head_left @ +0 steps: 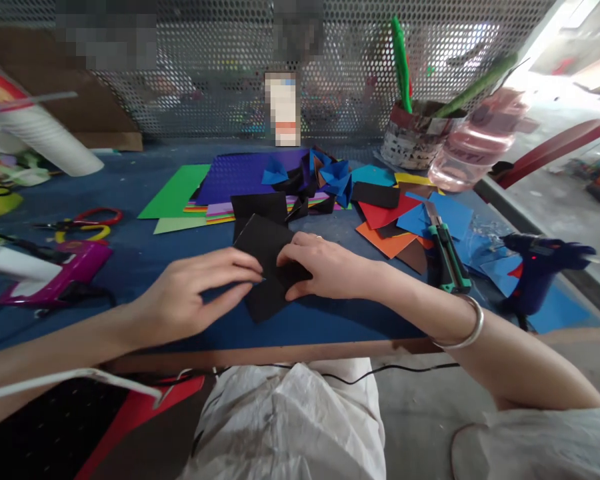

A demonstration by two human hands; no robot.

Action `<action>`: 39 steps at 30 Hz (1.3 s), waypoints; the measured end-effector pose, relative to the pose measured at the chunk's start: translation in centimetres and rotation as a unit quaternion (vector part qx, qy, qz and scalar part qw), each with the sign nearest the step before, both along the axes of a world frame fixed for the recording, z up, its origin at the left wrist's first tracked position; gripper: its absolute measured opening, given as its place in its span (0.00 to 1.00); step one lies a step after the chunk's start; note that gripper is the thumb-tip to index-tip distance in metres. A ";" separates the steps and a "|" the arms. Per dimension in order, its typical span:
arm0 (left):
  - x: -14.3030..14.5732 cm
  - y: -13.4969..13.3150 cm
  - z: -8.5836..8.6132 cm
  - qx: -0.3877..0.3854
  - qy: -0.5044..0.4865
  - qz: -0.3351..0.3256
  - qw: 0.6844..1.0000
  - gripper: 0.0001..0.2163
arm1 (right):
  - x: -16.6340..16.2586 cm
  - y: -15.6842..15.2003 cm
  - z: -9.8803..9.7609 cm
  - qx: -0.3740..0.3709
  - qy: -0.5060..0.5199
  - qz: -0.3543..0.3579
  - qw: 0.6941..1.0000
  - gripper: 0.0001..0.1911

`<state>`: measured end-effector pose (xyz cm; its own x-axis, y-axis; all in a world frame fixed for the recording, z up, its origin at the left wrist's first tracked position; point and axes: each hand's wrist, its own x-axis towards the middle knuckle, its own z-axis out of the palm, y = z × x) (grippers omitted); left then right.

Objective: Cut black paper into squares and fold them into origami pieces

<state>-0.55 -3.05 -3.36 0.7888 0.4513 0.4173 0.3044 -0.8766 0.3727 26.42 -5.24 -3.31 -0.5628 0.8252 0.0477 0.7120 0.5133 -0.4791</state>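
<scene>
A black sheet of paper (260,250) lies partly folded on the blue table top (145,247) near the front edge. My left hand (200,293) pinches its left side between thumb and fingers. My right hand (325,267) presses down on its right side, fingers curled over a fold. A silver bangle (467,327) sits on my right wrist. Just behind the sheet lie more black pieces (260,203).
A stack of coloured sheets (230,180) and folded blue paper shapes (333,177) lie behind. Loose red, orange and blue squares (395,223), a green utility knife (445,250) and a blue glue gun (540,267) lie right. Scissors (87,223) and a pink glue gun (65,270) lie left. A perforated metal screen (220,73) backs the table.
</scene>
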 end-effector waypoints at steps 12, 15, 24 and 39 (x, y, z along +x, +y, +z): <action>3.1 3.6 1.3 -0.434 -0.042 0.075 0.897 0.25 | -0.1 1.0 0.2 -0.063 0.212 -0.048 0.974 0.15; 2.9 3.5 1.3 -0.490 -0.031 0.082 0.868 0.14 | -0.8 1.2 0.0 -0.077 0.281 -0.074 0.954 0.16; 2.0 3.6 0.9 -0.468 -0.128 0.125 0.866 0.12 | -4.2 2.6 0.2 -0.243 0.423 -0.137 0.862 0.28; 1.7 4.2 0.6 -0.469 -0.103 0.100 0.871 0.11 | -3.8 1.8 -1.0 -0.217 0.387 -0.098 0.891 0.29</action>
